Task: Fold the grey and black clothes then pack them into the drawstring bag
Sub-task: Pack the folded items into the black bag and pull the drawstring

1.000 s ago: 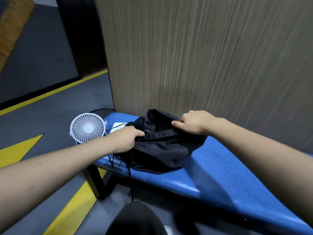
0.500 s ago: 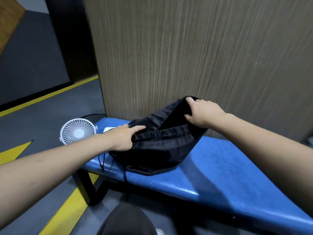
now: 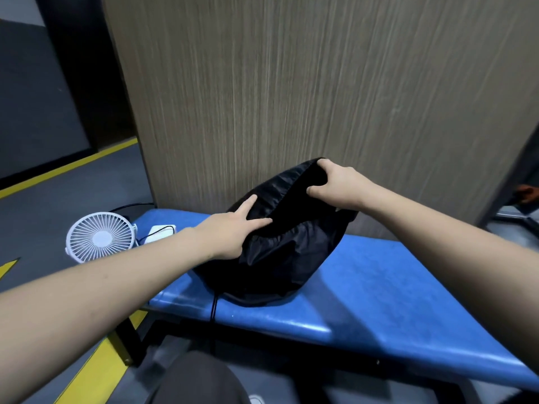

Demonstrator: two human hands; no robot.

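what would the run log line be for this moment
stage: bag mouth held open | left hand: fingers on near rim | right hand: grips far rim | drawstring bag: on blue bench

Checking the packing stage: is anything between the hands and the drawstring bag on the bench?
Nothing visible. The right hand grips the raised rim of the drawstring bag, and the left hand rests on its near edge with fingers extended. The bag sits on the blue bench; the fan stands off to the left.
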